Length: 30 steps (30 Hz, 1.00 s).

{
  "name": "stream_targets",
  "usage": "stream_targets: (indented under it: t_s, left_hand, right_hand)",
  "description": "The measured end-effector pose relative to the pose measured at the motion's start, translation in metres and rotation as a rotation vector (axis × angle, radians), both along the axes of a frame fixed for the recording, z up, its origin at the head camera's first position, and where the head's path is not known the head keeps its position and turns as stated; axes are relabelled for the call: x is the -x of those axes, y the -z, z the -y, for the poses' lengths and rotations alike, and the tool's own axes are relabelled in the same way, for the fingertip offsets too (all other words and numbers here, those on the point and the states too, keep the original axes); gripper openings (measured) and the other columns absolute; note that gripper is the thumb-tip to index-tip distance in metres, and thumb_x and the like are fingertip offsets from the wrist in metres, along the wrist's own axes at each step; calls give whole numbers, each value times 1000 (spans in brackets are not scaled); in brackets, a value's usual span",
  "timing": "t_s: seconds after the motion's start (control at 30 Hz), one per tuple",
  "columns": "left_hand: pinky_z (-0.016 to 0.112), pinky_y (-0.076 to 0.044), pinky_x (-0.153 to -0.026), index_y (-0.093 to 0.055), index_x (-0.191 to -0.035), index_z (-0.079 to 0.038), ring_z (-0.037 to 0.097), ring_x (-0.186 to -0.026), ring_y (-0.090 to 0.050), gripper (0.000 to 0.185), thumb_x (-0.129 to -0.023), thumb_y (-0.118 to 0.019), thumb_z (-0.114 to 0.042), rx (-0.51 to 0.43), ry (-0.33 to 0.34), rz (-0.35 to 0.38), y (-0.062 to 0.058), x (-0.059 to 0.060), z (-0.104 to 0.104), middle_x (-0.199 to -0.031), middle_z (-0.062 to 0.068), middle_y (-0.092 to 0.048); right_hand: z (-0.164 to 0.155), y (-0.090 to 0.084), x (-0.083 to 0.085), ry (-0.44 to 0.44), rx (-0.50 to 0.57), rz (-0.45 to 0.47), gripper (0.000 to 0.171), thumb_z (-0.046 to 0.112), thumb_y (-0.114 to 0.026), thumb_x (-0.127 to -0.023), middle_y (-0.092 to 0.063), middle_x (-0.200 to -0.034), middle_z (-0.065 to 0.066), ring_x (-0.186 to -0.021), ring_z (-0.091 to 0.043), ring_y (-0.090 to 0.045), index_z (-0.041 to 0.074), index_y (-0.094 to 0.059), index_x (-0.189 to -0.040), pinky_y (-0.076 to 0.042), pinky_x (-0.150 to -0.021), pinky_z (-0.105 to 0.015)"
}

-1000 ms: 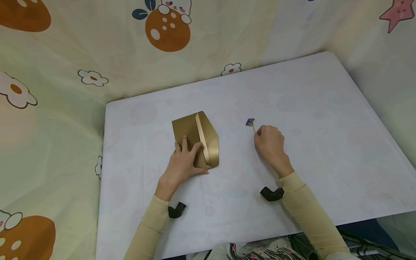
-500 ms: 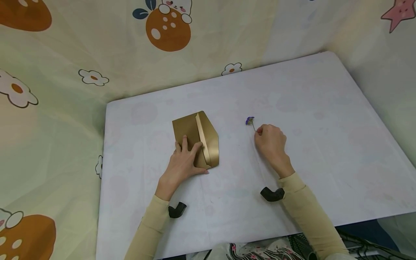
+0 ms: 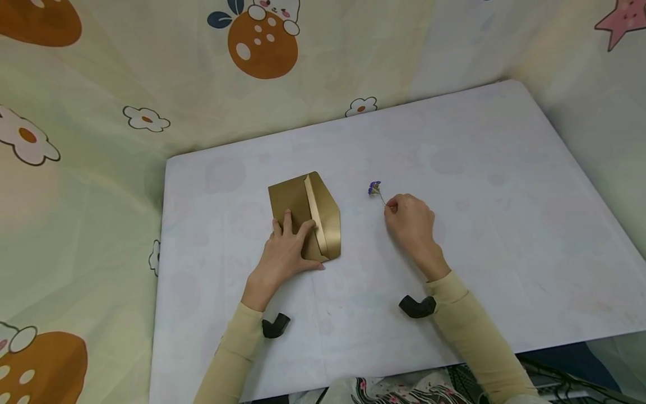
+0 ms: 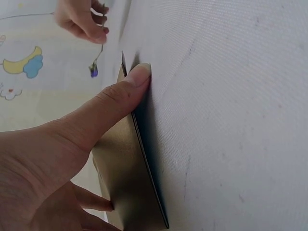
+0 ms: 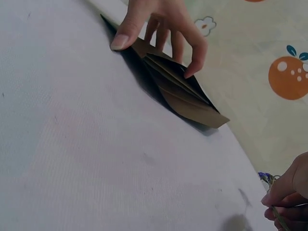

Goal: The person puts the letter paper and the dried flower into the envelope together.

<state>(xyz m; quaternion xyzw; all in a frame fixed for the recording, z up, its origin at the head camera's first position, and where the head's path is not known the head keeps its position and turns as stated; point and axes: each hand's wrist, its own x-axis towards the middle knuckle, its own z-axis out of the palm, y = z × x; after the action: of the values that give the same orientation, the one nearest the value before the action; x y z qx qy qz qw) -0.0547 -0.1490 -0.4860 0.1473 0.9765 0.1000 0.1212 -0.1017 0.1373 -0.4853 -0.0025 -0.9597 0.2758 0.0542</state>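
A gold envelope [image 3: 308, 210] lies on the white table [image 3: 479, 168] with its flap open to the right. My left hand [image 3: 287, 247] rests flat on its near part, fingers spread; the thumb [image 4: 122, 94] presses at its near edge. The envelope [image 5: 180, 91] also shows under that hand [image 5: 159, 24] in the right wrist view. My right hand [image 3: 411, 221] pinches the thin stem of a small purple dried flower [image 3: 374, 188], lifted a little off the table, to the right of the envelope. The flower [image 4: 94, 71] hangs from that hand [image 4: 82, 19] in the left wrist view.
A cream cloth with cartoon prints [image 3: 151, 67] walls the table at the back and both sides. Black wrist mounts [image 3: 275, 325] [image 3: 416, 307] sit near each forearm. Patterned fabric [image 3: 404, 390] lies below the table's front edge.
My right hand has moved a little to the left with the flower, toward the envelope. The left hand and envelope have not moved.
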Motion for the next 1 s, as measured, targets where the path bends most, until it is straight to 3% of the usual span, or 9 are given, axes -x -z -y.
stream_targets:
  t_s: [0.4, 0.7, 1.0]
  left_hand:
    - [63, -58, -80, -43, -147, -25, 71, -137, -32, 98, -70, -85, -67, 10, -8, 5, -3, 0, 0, -161, 39, -22]
    - [62, -59, -78, -43, -149, -25, 70, -135, -36, 100, -69, -85, -69, 18, -3, -26, -2, 0, 3, -160, 39, -25]
    - [63, -57, -83, -40, -153, -27, 69, -138, -33, 103, -69, -85, -68, 1, -20, 22, -2, 0, 1, -163, 36, -21]
  right_hand:
    - [37, -11, -11, -160, -2, -33, 7, 9, -73, -90, -74, -83, -8, -72, -25, -68, 4, -78, -90, -55, -59, -43]
    - [70, -11, -17, -349, -35, -58, 4, 8, -76, -90, -71, -79, -5, -70, -20, -67, 6, -78, -87, -55, -55, -36]
    - [90, -2, -8, -409, -102, -23, 7, 5, -72, -90, -72, -80, -7, -71, -23, -68, 6, -79, -87, -56, -54, -37]
